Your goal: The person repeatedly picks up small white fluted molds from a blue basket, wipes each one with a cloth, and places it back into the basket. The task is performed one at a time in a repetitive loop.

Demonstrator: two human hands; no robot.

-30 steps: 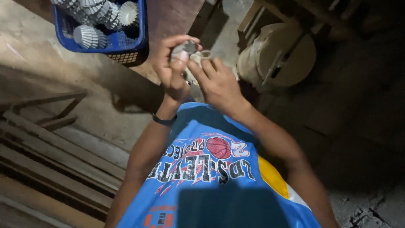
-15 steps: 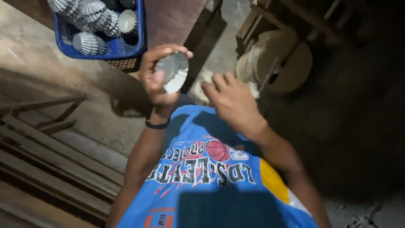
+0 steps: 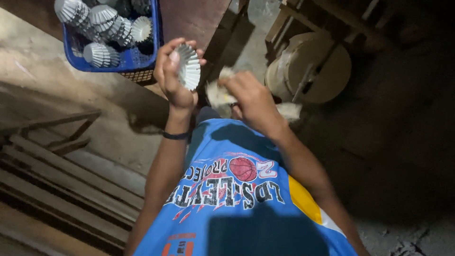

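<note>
One white pleated paper cup [image 3: 188,66] held up in left hand [image 3: 173,76], fingers curled around rim, thumb pressed on fluted side. Right hand [image 3: 251,99] just beside, fingers pinching pale crumpled lump [image 3: 219,94]. Blue plastic crate [image 3: 124,60] near, beyond left hand, at edge of brown tabletop [image 3: 194,19], holding stacks of pleated cups [image 3: 102,23]. Round wooden spool [image 3: 315,68] beyond right hand. Black wristband [image 3: 176,136] on left wrist.

Left hand [image 3: 174,71] raised, grip closed; right hand [image 3: 250,97] curled beside it.
</note>
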